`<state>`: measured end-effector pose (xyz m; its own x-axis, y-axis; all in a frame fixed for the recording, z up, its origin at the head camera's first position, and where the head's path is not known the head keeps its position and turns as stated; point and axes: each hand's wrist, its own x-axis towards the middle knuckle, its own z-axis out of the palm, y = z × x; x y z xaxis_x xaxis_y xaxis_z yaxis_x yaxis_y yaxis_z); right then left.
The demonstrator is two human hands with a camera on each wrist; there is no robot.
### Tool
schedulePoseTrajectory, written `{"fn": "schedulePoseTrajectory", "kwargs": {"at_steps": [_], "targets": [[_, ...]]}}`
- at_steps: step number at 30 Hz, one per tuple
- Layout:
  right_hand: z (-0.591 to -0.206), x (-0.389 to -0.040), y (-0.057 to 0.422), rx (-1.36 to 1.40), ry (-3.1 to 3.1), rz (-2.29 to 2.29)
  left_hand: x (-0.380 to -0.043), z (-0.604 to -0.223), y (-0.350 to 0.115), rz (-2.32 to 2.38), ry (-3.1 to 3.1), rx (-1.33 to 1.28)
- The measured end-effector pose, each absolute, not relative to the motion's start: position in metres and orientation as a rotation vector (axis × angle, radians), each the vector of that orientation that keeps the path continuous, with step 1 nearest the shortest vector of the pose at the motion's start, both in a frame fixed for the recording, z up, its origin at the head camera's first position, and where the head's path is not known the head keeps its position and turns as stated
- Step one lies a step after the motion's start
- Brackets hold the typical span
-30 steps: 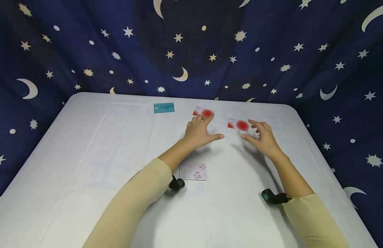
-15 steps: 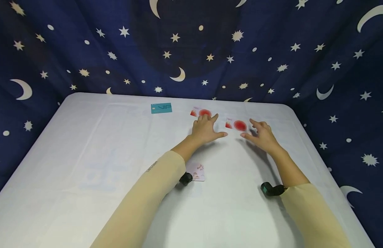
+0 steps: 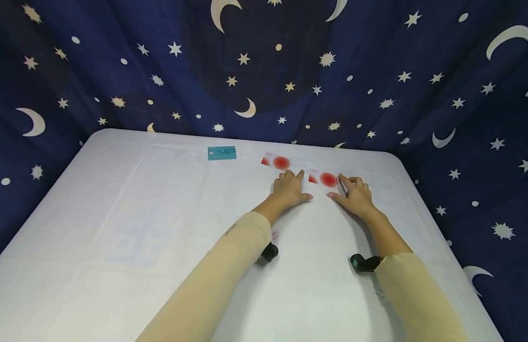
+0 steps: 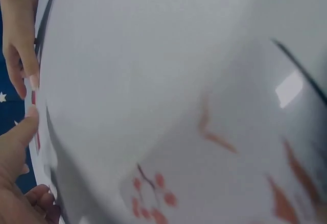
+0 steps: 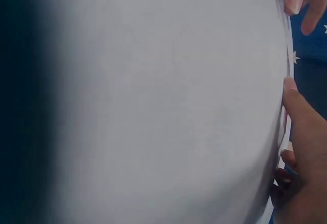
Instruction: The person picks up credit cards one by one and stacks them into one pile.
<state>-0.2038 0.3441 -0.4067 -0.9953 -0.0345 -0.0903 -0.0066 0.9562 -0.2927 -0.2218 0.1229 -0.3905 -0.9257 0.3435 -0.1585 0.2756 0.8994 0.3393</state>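
Note:
Two pale cards with red circles lie near the back of the white table. My left hand [image 3: 291, 187] is spread just left of the nearer card [image 3: 323, 178], thumb and index finger apart. At that card's right end is my right hand [image 3: 355, 194], its index fingertip by the corner and its thumb lower down. The other red-circle card [image 3: 276, 160] lies flat beyond my left hand. Under my left forearm a pale card with pink flowers is mostly hidden in the head view; its flower print [image 4: 153, 196] shows in the left wrist view.
A teal card marked VIP [image 3: 221, 153] lies at the back, left of the red-circle cards. Behind the white table [image 3: 131, 213] hangs a dark blue curtain [image 3: 264, 71] with moons and stars. Black wrist cameras stick out at both sleeves.
My left hand has shifted right, off the farther red-circle card and toward the nearer one. Its sleeve now covers most of the flowered card. The right hand stays by the nearer card's right end.

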Motion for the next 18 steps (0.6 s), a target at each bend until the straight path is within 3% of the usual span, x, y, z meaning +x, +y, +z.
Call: {"fn": "schedulePoseTrajectory", "kwargs": {"at_steps": [8,18], "targets": [[-0.4092,-0.2033,0.3425,-0.067,3.009,-0.373,-0.2207,-0.3939,0.1334,0.132,2.814,0.545],[-0.4087,-0.1999,0.3402,-0.173,3.043,-0.395,-0.2223,-0.3982,0.1310,0.073,2.794,0.535]]}}
